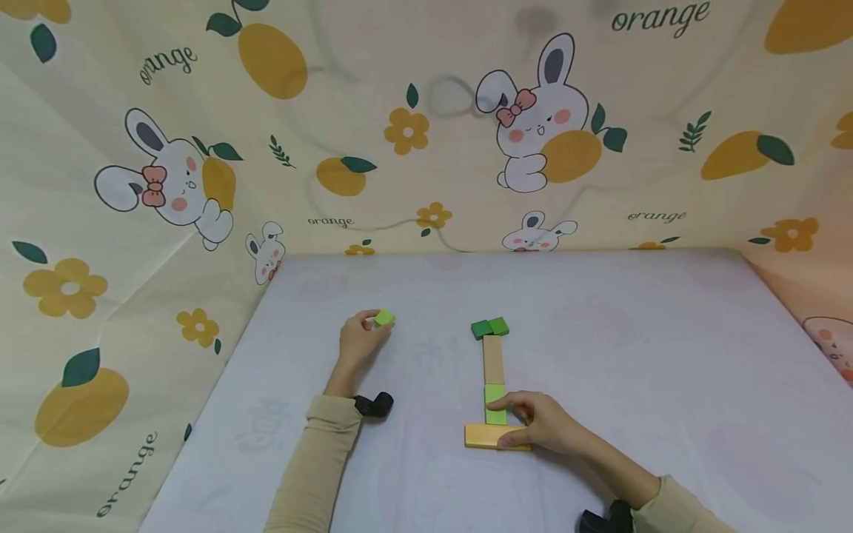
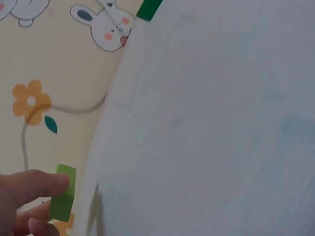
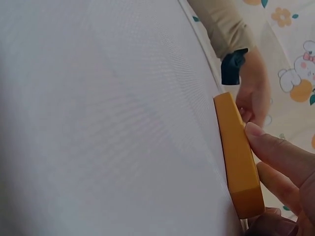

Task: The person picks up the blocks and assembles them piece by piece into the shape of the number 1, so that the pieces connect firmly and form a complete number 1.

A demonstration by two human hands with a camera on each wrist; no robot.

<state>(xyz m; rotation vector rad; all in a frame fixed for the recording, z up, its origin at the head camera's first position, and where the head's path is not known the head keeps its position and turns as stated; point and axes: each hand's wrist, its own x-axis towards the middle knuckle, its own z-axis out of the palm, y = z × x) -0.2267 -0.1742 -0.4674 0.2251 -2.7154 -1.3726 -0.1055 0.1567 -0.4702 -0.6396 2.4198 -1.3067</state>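
In the head view, my left hand (image 1: 361, 339) is raised at the left and pinches a light green block (image 1: 384, 317) between thumb and fingers. The left wrist view shows that block (image 2: 63, 194) held at its lower left. My right hand (image 1: 549, 422) holds a yellow-orange block (image 1: 481, 435) lying crosswise, its thumb on the near side. Its index finger reaches over a light green piece (image 1: 494, 392) just beyond. In the right wrist view, the fingers lie along one side of the orange block (image 3: 236, 152). Farther on lies a plain wooden block (image 1: 492, 359) in line.
Two darker green blocks, one on the left (image 1: 481, 329) and one on the right (image 1: 498, 326), sit angled at the far end of the row. A white cloth (image 1: 666, 333) covers the table. Patterned fabric (image 1: 413, 59) hangs behind and at the sides.
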